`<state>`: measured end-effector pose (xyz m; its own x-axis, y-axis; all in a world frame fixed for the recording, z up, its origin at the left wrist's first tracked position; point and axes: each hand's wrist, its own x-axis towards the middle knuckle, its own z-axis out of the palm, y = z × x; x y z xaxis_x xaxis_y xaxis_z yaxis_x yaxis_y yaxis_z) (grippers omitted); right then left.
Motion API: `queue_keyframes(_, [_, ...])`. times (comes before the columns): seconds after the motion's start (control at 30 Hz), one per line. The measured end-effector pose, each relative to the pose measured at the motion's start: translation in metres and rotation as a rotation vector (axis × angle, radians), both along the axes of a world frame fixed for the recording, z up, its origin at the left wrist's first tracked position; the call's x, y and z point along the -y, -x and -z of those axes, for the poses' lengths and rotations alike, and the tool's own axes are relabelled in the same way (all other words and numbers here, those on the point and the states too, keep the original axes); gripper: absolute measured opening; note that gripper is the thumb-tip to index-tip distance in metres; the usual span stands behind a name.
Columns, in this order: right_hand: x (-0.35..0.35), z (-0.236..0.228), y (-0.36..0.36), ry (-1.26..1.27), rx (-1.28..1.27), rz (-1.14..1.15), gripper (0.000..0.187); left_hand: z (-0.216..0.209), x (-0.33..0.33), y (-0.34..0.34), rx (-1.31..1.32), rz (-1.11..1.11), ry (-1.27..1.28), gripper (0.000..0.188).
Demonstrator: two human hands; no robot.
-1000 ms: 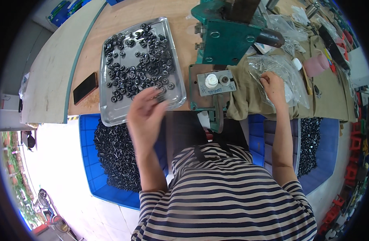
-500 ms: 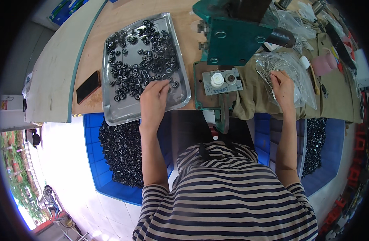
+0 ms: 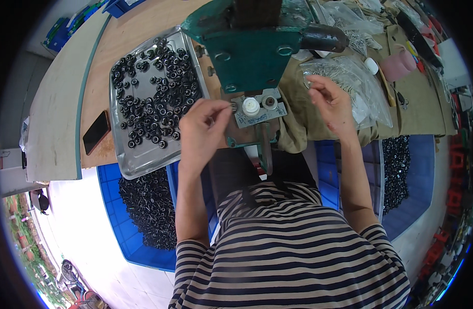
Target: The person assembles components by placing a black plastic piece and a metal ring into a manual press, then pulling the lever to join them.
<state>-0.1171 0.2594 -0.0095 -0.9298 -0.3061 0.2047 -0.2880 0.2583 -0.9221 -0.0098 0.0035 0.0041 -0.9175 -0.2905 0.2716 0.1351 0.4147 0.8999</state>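
Note:
My left hand (image 3: 201, 131) is closed in a pinch at the left edge of the press's base, with a small round black part (image 3: 234, 106) at its fingertips. Beside it, a white round fitting (image 3: 251, 106) and a metal post (image 3: 269, 102) stand on a metal block (image 3: 257, 119) under the green press (image 3: 254, 56). Thumb and fingers of my right hand (image 3: 332, 105) are drawn together by the clear bag (image 3: 370, 98) of thin metal pins; what they hold is too small to make out. Many similar black parts (image 3: 156, 108) lie in the metal tray (image 3: 138, 167).
A phone (image 3: 96, 133) lies left of the tray. Blue bins of small dark parts (image 3: 149, 211) stand below the table edge on both sides. A pink cup (image 3: 399, 64) and another plastic bag (image 3: 344, 20) are at the far right, on brown cloth (image 3: 427, 110).
My left hand has left the tray and come to the press with a small black part. My right hand has lifted off the pins and shifted toward the press. The view has turned slightly.

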Motion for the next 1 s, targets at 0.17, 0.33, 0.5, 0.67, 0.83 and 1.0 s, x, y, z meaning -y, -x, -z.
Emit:
queue_keyframes(0.17, [0.013, -0.010, -0.010, 0.037, -0.016, -0.149, 0.030, -0.014, -0.030, 0.013, 0.049, 0.055, 0.112, 0.010])
queue_keyframes(0.33, [0.021, -0.014, -0.014, 0.044, -0.013, -0.163, 0.028, -0.018, -0.027, 0.018, 0.023, 0.067, 0.491, 0.012])
queue_keyframes(0.5, [0.041, -0.012, -0.019, 0.123, 0.042, -0.213, 0.022, 0.001, -0.025, 0.015, 0.066, 0.084, 0.135, 0.016])
queue_keyframes(0.67, [0.068, -0.009, -0.020, 0.406, 0.150, -0.322, 0.011, 0.022, -0.022, 0.011, 0.045, 0.135, -0.102, 0.025])
queue_keyframes(0.83, [0.081, -0.009, -0.019, 0.315, 0.087, -0.302, 0.012, 0.030, -0.022, 0.008, 0.128, 0.129, -0.241, 0.032])
queue_keyframes(1.0, [0.080, -0.012, -0.018, 0.168, -0.033, -0.297, 0.015, 0.029, -0.021, 0.009, 0.152, 0.146, -0.239, 0.033])
